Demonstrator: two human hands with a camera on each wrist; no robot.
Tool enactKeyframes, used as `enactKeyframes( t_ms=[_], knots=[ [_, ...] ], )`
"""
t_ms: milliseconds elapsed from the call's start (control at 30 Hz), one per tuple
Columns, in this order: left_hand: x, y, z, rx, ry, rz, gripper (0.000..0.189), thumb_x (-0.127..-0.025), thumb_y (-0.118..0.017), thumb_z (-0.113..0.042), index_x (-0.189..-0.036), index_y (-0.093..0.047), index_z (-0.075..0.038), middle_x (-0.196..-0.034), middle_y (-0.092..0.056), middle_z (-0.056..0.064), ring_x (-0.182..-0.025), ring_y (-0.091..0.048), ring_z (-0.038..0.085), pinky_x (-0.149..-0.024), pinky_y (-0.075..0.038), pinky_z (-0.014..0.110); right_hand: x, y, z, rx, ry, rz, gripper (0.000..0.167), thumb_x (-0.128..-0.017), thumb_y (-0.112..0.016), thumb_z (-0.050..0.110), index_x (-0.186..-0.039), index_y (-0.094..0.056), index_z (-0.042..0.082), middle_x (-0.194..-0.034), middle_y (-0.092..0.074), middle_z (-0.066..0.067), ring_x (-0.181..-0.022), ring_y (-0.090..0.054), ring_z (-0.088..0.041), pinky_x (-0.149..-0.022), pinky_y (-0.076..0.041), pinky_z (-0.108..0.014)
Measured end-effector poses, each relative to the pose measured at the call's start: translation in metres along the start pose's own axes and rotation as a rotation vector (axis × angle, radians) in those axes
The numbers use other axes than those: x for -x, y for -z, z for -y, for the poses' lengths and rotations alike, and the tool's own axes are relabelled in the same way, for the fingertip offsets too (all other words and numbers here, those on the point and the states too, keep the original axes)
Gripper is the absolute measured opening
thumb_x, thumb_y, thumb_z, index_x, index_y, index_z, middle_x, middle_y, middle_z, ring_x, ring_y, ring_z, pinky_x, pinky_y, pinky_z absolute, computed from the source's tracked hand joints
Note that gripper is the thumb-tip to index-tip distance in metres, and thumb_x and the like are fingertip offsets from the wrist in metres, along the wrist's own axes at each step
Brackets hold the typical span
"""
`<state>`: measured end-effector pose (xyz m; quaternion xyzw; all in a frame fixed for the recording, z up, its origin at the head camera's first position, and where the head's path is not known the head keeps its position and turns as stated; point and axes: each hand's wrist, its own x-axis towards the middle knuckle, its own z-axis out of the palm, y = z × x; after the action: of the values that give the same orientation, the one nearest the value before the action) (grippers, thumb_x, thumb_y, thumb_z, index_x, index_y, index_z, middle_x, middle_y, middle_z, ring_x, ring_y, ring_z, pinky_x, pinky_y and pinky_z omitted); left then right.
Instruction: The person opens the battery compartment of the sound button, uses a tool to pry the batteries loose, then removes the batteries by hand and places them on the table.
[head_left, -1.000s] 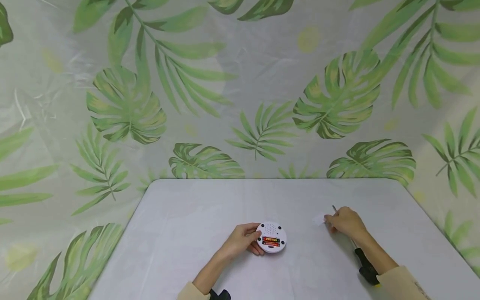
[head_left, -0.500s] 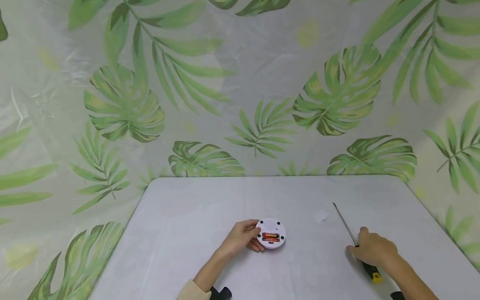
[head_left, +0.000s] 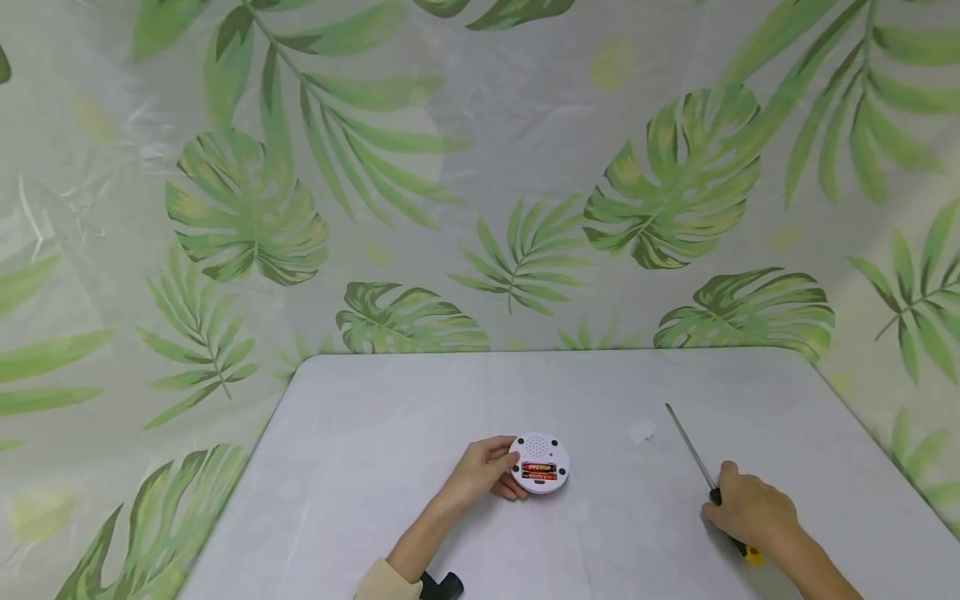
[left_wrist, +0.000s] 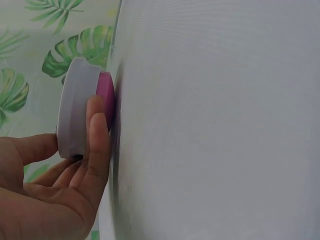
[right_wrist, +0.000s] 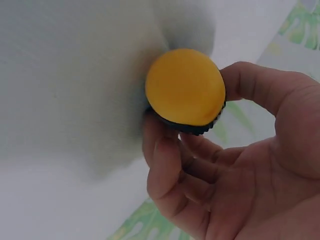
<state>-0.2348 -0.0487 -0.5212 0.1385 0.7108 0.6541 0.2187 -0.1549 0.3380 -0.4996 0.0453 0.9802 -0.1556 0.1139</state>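
My left hand (head_left: 476,475) pinches a round white push-button sound box (head_left: 538,463), thumb on its upturned back and fingers below. That back has speaker holes, dark feet and an uncovered compartment with two red-and-black batteries (head_left: 538,472). In the left wrist view, the pink button (left_wrist: 106,95) faces down, close over the table, with fingertips beside it. At the right, my right hand (head_left: 756,508) grips a screwdriver (head_left: 692,446) by its black handle, its long metal shaft pointing away from me. The right wrist view looks at the handle's yellow end (right_wrist: 185,87), thumb and fingers around it.
A small white flat piece (head_left: 642,431) lies on the white-covered table (head_left: 390,408) between the sound box and the screwdriver. Behind the table's far edge hangs a leaf-patterned sheet (head_left: 525,167). A black wrist mount (head_left: 442,586) shows at my left sleeve.
My right hand has let go of the small white piece, moved back towards me and taken hold of the screwdriver's handle. The left hand keeps holding the sound box in nearly the same place.
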Motion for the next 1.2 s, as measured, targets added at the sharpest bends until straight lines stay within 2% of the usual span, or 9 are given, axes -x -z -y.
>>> enactKeyframes(
  t_ms=[100, 267, 333, 400, 500, 567, 667, 833, 1200],
  knots=[
    [0.000, 0.000, 0.000, -0.003, -0.002, -0.004, 0.044, -0.108, -0.054, -0.015, -0.146, -0.050, 0.007, -0.107, -0.077, 0.021, -0.072, -0.077, 0.025, -0.062, -0.068, 0.028, 0.001, 0.000, -0.003, -0.046, 0.039, -0.054, 0.034, -0.093, -0.065, 0.019, -0.101, -0.048, -0.009, -0.073, -0.056, -0.008, -0.060, -0.052, -0.020, -0.048, -0.041, -0.027],
    [-0.002, -0.001, 0.000, -0.012, 0.003, -0.031, 0.044, -0.107, -0.054, -0.015, -0.146, -0.050, 0.007, -0.106, -0.077, 0.020, -0.068, -0.077, 0.024, -0.058, -0.066, 0.025, 0.005, 0.013, -0.008, -0.207, 0.119, -0.123, 0.033, -0.103, -0.052, 0.013, -0.122, -0.035, -0.010, -0.074, -0.059, -0.008, -0.060, -0.052, -0.017, -0.048, -0.040, -0.025],
    [-0.002, -0.001, 0.001, -0.009, 0.010, -0.042, 0.044, -0.107, -0.055, -0.016, -0.145, -0.051, 0.006, -0.107, -0.077, 0.018, -0.066, -0.076, 0.021, -0.056, -0.065, 0.023, 0.007, 0.022, -0.010, -0.291, 0.154, -0.136, 0.033, -0.106, -0.051, 0.013, -0.127, -0.034, -0.006, -0.075, -0.060, -0.006, -0.058, -0.051, -0.012, -0.047, -0.041, -0.025],
    [-0.002, -0.002, 0.000, 0.003, 0.015, -0.048, 0.045, -0.107, -0.057, -0.018, -0.145, -0.051, 0.005, -0.108, -0.077, 0.018, -0.063, -0.075, 0.018, -0.055, -0.064, 0.023, 0.008, 0.033, -0.012, -0.395, 0.232, -0.129, 0.030, -0.107, -0.053, 0.014, -0.128, -0.038, -0.003, -0.077, -0.061, -0.004, -0.054, -0.045, -0.010, -0.044, -0.041, -0.025],
    [-0.001, -0.002, -0.001, 0.030, 0.021, -0.045, 0.045, -0.106, -0.059, -0.018, -0.145, -0.052, 0.004, -0.111, -0.077, 0.018, -0.063, -0.076, 0.018, -0.056, -0.065, 0.025, 0.010, 0.052, -0.011, -0.560, 0.423, -0.001, 0.024, -0.107, -0.055, 0.012, -0.125, -0.047, 0.000, -0.076, -0.063, -0.004, -0.045, -0.035, -0.014, -0.038, -0.039, -0.026],
    [0.000, -0.003, -0.001, 0.049, 0.023, -0.043, 0.044, -0.106, -0.059, -0.017, -0.144, -0.053, 0.005, -0.112, -0.076, 0.019, -0.063, -0.076, 0.019, -0.057, -0.066, 0.025, 0.009, 0.064, -0.005, -0.611, 0.543, 0.113, 0.020, -0.106, -0.057, 0.011, -0.123, -0.052, 0.002, -0.079, -0.068, -0.006, -0.044, -0.035, -0.019, -0.036, -0.040, -0.026],
    [0.000, -0.005, -0.002, 0.074, 0.016, -0.039, 0.044, -0.106, -0.058, -0.014, -0.144, -0.052, 0.006, -0.114, -0.075, 0.022, -0.064, -0.077, 0.021, -0.058, -0.067, 0.027, 0.008, 0.078, 0.007, -0.580, 0.651, 0.200, 0.015, -0.104, -0.062, 0.012, -0.119, -0.063, 0.009, -0.082, -0.071, -0.007, -0.049, -0.046, -0.018, -0.042, -0.045, -0.024],
    [0.000, -0.006, -0.002, 0.090, 0.008, -0.044, 0.046, -0.106, -0.057, -0.010, -0.148, -0.049, 0.007, -0.115, -0.075, 0.024, -0.062, -0.077, 0.021, -0.058, -0.067, 0.027, 0.002, 0.090, 0.029, -0.488, 0.701, 0.205, 0.013, -0.102, -0.066, 0.016, -0.114, -0.070, 0.015, -0.076, -0.071, -0.003, -0.068, -0.066, -0.012, -0.058, -0.050, -0.025],
    [-0.002, -0.009, -0.003, 0.096, -0.001, -0.056, 0.045, -0.104, -0.059, -0.008, -0.145, -0.051, 0.008, -0.115, -0.075, 0.024, -0.060, -0.076, 0.021, -0.057, -0.067, 0.028, -0.010, 0.103, 0.051, -0.444, 0.680, 0.270, 0.014, -0.101, -0.068, 0.017, -0.111, -0.073, 0.010, -0.072, -0.071, 0.001, -0.066, -0.066, -0.010, -0.053, -0.048, -0.023]
  ],
)
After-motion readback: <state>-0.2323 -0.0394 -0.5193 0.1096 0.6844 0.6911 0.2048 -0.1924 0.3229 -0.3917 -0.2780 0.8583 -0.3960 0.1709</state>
